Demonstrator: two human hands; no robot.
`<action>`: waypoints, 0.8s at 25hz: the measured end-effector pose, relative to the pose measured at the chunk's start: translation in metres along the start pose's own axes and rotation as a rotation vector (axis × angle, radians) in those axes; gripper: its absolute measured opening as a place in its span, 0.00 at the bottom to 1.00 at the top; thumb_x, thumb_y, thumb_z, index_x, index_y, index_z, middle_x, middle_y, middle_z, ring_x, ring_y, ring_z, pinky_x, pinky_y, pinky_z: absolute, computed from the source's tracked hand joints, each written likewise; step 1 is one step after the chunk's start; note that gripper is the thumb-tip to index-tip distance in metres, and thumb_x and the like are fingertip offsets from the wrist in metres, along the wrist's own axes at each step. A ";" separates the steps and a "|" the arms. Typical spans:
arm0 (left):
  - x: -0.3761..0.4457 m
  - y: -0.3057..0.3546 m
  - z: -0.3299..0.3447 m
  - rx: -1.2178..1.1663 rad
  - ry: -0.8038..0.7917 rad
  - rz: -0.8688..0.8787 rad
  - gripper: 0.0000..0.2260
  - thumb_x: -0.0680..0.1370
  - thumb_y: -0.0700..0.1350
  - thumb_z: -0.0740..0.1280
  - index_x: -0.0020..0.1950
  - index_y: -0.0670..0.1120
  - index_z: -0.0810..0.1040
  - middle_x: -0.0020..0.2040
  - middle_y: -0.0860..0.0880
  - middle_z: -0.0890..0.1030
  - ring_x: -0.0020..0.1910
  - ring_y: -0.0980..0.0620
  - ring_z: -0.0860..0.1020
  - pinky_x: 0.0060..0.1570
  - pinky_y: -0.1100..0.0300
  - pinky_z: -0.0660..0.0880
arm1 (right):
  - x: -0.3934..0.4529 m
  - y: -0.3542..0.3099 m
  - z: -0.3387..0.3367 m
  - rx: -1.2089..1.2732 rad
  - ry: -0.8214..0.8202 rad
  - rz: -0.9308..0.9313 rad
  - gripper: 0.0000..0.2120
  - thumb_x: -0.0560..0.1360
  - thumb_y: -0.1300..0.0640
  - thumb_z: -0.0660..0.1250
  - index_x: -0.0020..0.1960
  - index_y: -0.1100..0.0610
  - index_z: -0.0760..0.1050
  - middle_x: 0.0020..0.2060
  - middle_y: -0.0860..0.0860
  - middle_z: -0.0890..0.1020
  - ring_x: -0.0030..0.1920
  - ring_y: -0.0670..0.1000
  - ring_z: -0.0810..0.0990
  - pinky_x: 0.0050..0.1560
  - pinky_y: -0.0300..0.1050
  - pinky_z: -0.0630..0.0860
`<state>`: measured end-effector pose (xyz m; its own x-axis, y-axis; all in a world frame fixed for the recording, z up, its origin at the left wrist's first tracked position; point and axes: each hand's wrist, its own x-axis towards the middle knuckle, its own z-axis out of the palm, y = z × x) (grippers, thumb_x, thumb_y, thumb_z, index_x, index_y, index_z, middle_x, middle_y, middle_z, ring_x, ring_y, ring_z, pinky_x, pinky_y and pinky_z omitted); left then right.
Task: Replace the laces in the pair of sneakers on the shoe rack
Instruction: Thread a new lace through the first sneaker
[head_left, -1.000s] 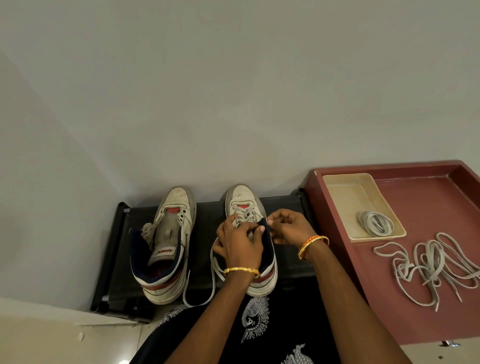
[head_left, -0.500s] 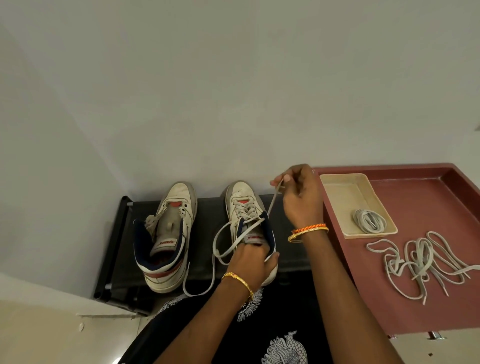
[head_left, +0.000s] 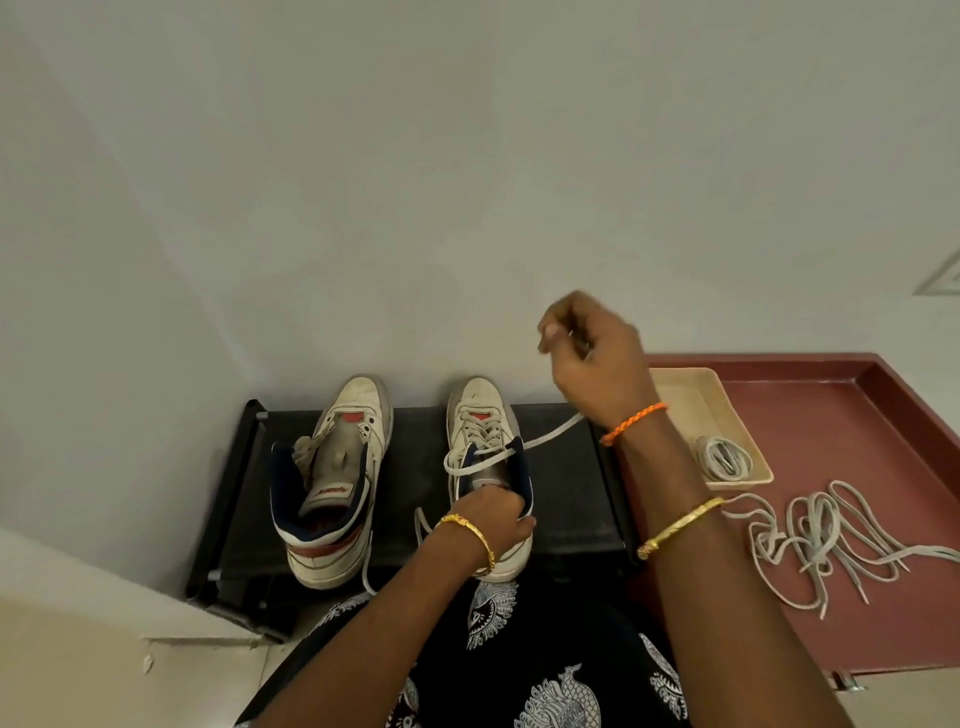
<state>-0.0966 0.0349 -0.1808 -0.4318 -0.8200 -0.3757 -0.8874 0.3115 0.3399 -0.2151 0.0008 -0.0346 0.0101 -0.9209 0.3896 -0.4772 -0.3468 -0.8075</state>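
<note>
Two white high-top sneakers stand side by side on a black shoe rack (head_left: 566, 499). The left sneaker (head_left: 332, 483) has no lace and its tongue lies open. The right sneaker (head_left: 480, 431) is partly laced near the toe. My left hand (head_left: 493, 512) grips its collar and tongue at the heel end. My right hand (head_left: 592, 358), raised above and to the right of the shoe, pinches the end of the lace (head_left: 550, 432), which runs taut from the upper eyelets. The lace's other end hangs over the rack's front edge.
A maroon tray table (head_left: 841, 415) adjoins the rack on the right. It bears a beige tray (head_left: 691, 400) with a coiled lace (head_left: 724, 457) and a loose tangle of grey laces (head_left: 815, 540). A plain wall stands behind everything. My patterned black clothing fills the bottom.
My right hand has pulled the lace end up and to the right, away from the shoe, drawing it taut. My left hand slid from the eyelets back to the shoe's collar.
</note>
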 end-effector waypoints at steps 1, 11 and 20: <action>-0.002 -0.005 0.000 -0.013 0.001 0.000 0.18 0.81 0.51 0.57 0.57 0.39 0.76 0.56 0.40 0.78 0.57 0.42 0.75 0.56 0.52 0.71 | -0.007 0.024 0.011 -0.130 -0.130 0.119 0.09 0.75 0.64 0.61 0.40 0.53 0.75 0.37 0.48 0.80 0.38 0.38 0.75 0.44 0.36 0.73; -0.013 -0.007 -0.001 -0.110 0.024 -0.018 0.17 0.81 0.51 0.57 0.59 0.40 0.76 0.56 0.38 0.77 0.55 0.40 0.75 0.51 0.55 0.70 | -0.055 0.076 0.043 -0.511 -0.169 0.330 0.11 0.74 0.65 0.61 0.49 0.60 0.81 0.44 0.60 0.81 0.53 0.60 0.74 0.46 0.49 0.74; -0.003 -0.007 0.000 -0.115 -0.041 -0.057 0.18 0.81 0.51 0.56 0.59 0.40 0.76 0.57 0.40 0.78 0.57 0.42 0.75 0.57 0.53 0.70 | -0.047 0.027 0.017 -0.388 0.099 0.047 0.10 0.75 0.69 0.62 0.48 0.63 0.81 0.45 0.58 0.82 0.50 0.59 0.75 0.47 0.51 0.75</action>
<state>-0.0889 0.0355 -0.1824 -0.3896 -0.8136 -0.4316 -0.8873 0.2059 0.4128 -0.2139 0.0319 -0.0827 -0.0952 -0.9061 0.4123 -0.7719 -0.1944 -0.6053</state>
